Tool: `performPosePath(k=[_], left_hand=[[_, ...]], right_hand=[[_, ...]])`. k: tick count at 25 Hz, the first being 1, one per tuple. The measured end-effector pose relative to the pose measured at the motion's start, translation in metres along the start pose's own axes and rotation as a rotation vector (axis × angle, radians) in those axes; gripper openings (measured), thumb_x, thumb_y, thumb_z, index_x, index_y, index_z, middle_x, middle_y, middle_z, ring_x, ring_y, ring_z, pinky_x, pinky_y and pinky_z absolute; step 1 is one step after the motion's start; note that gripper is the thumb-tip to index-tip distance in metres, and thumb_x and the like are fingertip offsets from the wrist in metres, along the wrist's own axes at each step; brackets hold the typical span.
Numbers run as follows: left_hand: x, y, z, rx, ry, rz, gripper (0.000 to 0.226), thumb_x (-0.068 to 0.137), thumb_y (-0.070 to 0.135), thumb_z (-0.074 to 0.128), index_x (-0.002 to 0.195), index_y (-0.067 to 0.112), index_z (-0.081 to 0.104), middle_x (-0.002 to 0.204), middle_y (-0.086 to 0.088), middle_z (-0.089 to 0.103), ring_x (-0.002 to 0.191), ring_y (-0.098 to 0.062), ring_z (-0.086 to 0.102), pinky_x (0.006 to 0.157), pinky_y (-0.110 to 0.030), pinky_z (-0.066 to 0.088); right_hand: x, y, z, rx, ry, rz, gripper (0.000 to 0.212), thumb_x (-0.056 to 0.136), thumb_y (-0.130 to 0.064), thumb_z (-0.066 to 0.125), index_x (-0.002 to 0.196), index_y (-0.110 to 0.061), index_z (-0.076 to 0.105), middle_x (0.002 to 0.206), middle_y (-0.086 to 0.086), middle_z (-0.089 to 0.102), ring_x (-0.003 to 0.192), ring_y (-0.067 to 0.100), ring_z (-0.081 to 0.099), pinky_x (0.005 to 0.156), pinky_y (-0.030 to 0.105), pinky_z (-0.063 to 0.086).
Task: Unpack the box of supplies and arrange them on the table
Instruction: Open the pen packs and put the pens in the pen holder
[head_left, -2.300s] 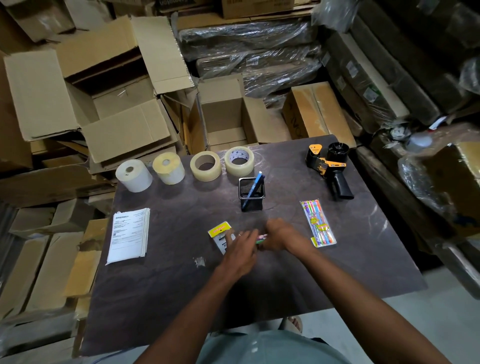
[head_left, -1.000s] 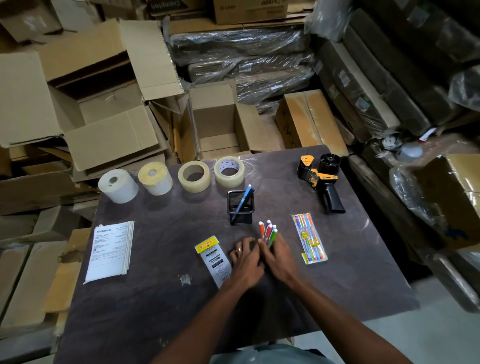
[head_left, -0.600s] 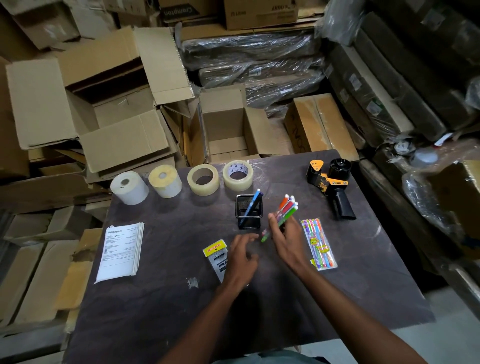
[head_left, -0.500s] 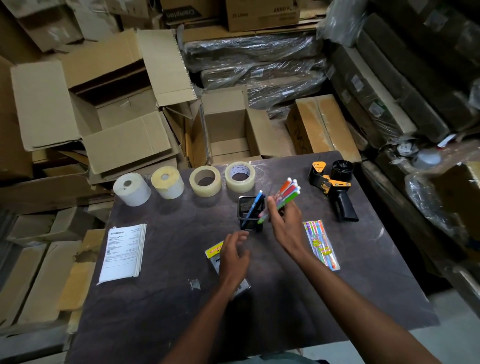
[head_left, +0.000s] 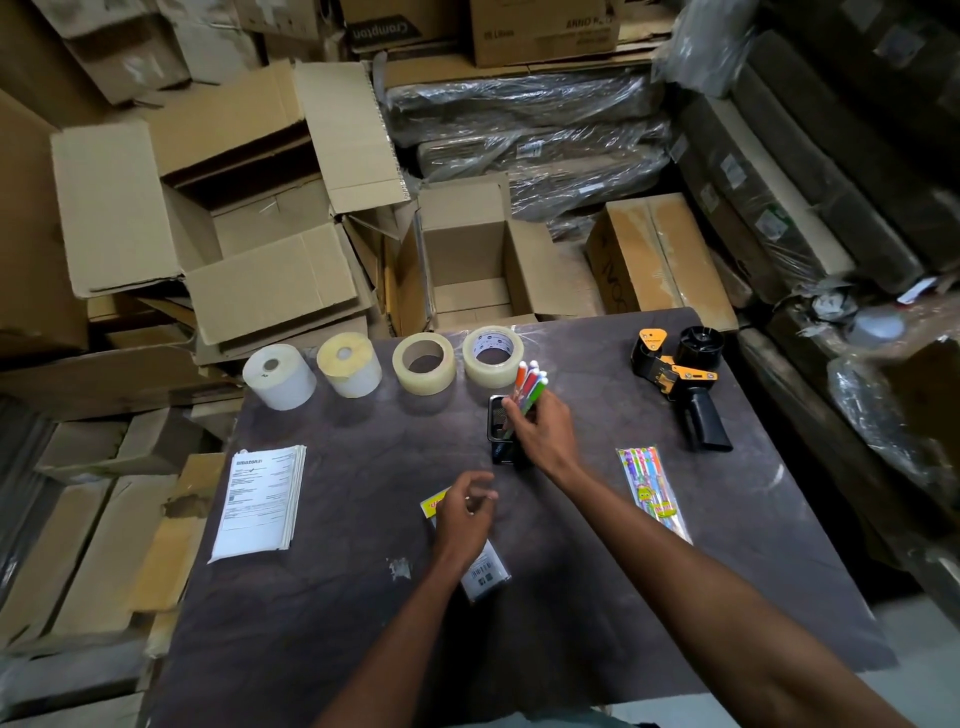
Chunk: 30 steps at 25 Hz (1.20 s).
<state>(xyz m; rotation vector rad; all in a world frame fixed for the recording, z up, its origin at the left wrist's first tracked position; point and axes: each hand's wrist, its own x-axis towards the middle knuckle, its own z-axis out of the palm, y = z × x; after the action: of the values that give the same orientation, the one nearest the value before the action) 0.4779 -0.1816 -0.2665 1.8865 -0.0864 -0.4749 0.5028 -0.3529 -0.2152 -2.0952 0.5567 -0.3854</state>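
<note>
Mostly laid out on the dark worktop (head_left: 597, 597): four rolls far left, black-and-yellow tape dispenser (head_left: 680, 382) far right; right hand (head_left: 545, 436) pinching a bundle of coloured markers (head_left: 529, 387) over the black mesh pen holder (head_left: 501, 428), left hand (head_left: 465, 517) spread, empty.

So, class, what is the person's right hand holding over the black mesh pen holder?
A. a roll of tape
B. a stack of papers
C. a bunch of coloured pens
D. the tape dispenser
C: the right hand grips a bunch of coloured pens above the black mesh pen holder.
</note>
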Motion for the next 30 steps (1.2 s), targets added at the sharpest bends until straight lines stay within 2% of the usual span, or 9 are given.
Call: performPosePath(k=[2, 6, 10, 12, 14, 18, 22, 26, 30], left_hand=[[0.001, -0.002, 0.002, -0.033, -0.002, -0.019, 0.031, 0.089, 0.003, 0.065, 0.097, 0.032, 0.065, 0.087, -0.001, 0.074, 0.079, -0.02, 0.073, 0.071, -0.036, 0.058], [-0.001, -0.001, 0.004, -0.064, -0.012, -0.033, 0.03, 0.09, -0.002, 0.062, 0.097, 0.026, 0.065, 0.084, -0.001, 0.073, 0.075, -0.017, 0.073, 0.062, -0.019, 0.052], [-0.003, 0.0, 0.007, -0.058, -0.024, -0.042, 0.023, 0.091, -0.001, 0.063, 0.1, 0.02, 0.066, 0.088, -0.002, 0.074, 0.07, -0.008, 0.071, 0.061, -0.016, 0.051], [-0.003, 0.0, 0.008, -0.055, -0.032, -0.042, 0.022, 0.091, 0.001, 0.063, 0.101, 0.02, 0.066, 0.09, -0.002, 0.074, 0.071, -0.008, 0.071, 0.062, -0.016, 0.051], [-0.003, -0.001, 0.009, -0.054, -0.04, -0.038, 0.02, 0.091, 0.003, 0.063, 0.102, 0.02, 0.066, 0.092, -0.003, 0.074, 0.073, -0.01, 0.072, 0.064, -0.018, 0.052], [-0.006, -0.002, 0.015, -0.058, -0.07, -0.033, 0.021, 0.091, 0.003, 0.063, 0.099, 0.022, 0.065, 0.089, -0.004, 0.074, 0.074, -0.012, 0.071, 0.065, -0.021, 0.051], [-0.009, 0.0, 0.022, -0.06, -0.107, -0.043, 0.022, 0.091, 0.002, 0.064, 0.097, 0.023, 0.066, 0.089, -0.006, 0.074, 0.076, -0.015, 0.072, 0.064, -0.018, 0.051], [-0.015, 0.002, 0.027, -0.034, -0.138, -0.033, 0.02, 0.091, 0.002, 0.064, 0.095, 0.021, 0.067, 0.09, -0.006, 0.074, 0.074, -0.013, 0.07, 0.063, -0.016, 0.051], [-0.025, -0.005, 0.033, -0.014, -0.139, -0.041, 0.023, 0.089, -0.001, 0.064, 0.092, 0.022, 0.067, 0.087, -0.006, 0.073, 0.069, -0.01, 0.068, 0.064, -0.017, 0.05]], right_hand=[[0.003, 0.003, 0.003, -0.038, -0.004, 0.046, 0.023, 0.091, -0.04, 0.067, 0.081, -0.02, 0.062, 0.077, 0.001, 0.066, 0.066, 0.013, 0.058, 0.059, 0.029, 0.044], [0.007, 0.009, 0.002, -0.075, 0.021, 0.09, 0.024, 0.086, -0.04, 0.07, 0.09, -0.017, 0.071, 0.077, 0.0, 0.073, 0.07, 0.015, 0.067, 0.067, 0.037, 0.056], [0.005, 0.01, -0.007, -0.053, 0.031, 0.041, 0.035, 0.081, -0.044, 0.075, 0.106, -0.02, 0.073, 0.094, -0.004, 0.072, 0.083, 0.01, 0.065, 0.072, 0.027, 0.051], [0.001, 0.013, -0.012, -0.056, 0.084, 0.032, 0.038, 0.084, -0.051, 0.07, 0.11, -0.023, 0.072, 0.102, -0.007, 0.068, 0.091, 0.007, 0.059, 0.075, 0.024, 0.045], [-0.006, 0.017, -0.017, 0.015, 0.136, 0.073, 0.036, 0.089, -0.054, 0.062, 0.107, -0.025, 0.071, 0.103, -0.007, 0.066, 0.093, 0.006, 0.058, 0.079, 0.026, 0.047], [-0.028, 0.037, -0.031, 0.114, 0.211, 0.163, 0.031, 0.103, -0.045, 0.046, 0.09, -0.022, 0.063, 0.088, -0.001, 0.062, 0.081, 0.012, 0.056, 0.068, 0.029, 0.045], [-0.057, 0.075, -0.038, 0.105, 0.159, 0.298, 0.033, 0.102, -0.035, 0.05, 0.077, -0.015, 0.059, 0.072, 0.001, 0.059, 0.07, 0.019, 0.055, 0.059, 0.03, 0.041], [-0.083, 0.108, -0.041, -0.013, 0.144, 0.425, 0.019, 0.093, -0.031, 0.062, 0.082, -0.016, 0.068, 0.076, 0.001, 0.07, 0.076, 0.024, 0.067, 0.07, 0.034, 0.051], [-0.104, 0.129, -0.054, -0.079, 0.128, 0.414, 0.007, 0.081, -0.018, 0.068, 0.087, -0.019, 0.071, 0.08, -0.004, 0.071, 0.08, 0.019, 0.068, 0.076, 0.03, 0.052]])
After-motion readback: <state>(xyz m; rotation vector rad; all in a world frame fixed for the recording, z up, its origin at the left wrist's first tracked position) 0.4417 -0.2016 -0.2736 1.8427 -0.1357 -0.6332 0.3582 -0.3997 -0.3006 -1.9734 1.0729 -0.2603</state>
